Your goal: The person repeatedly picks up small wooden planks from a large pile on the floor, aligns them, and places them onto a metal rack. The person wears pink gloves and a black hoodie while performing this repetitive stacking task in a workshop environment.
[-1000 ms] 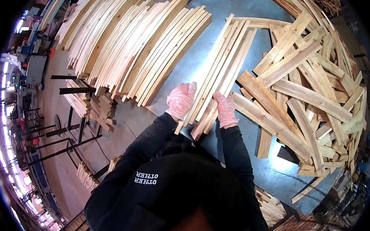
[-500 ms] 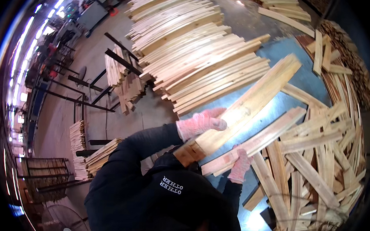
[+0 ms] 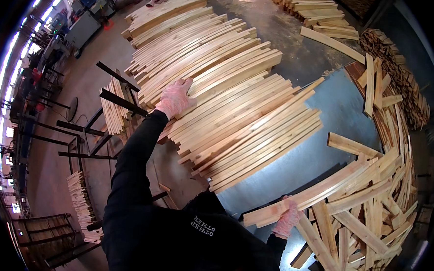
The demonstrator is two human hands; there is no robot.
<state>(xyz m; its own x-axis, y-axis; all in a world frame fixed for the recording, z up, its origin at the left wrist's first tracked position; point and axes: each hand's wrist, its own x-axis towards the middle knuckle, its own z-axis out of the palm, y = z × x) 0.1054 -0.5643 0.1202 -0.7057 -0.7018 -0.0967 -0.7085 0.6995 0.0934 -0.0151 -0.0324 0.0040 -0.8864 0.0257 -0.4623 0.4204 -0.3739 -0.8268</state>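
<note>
My left hand (image 3: 176,98), in a pale pink glove, is at the left ends of a long row of wooden boards (image 3: 222,131). Its fingers and thumb close around the end of one wooden board (image 3: 245,72) in that row. At the lower right, my gloved right hand (image 3: 287,218) grips another long wooden board (image 3: 312,189) near its near end. That board slants up to the right above the blue-grey metal table. Part of its far end merges with the loose pile of boards behind.
A jumbled heap of boards (image 3: 365,217) covers the right side of the metal table (image 3: 346,108). More boards (image 3: 316,13) lie at the far right. Black metal bars (image 3: 123,102) jut out at left, with stacked strips (image 3: 113,105) beside them. Machines (image 3: 85,28) stand far left.
My left hand has moved far and left, carrying its wide board from in front of me to the row. My right hand keeps its board, now lower in view. The view has shifted.
</note>
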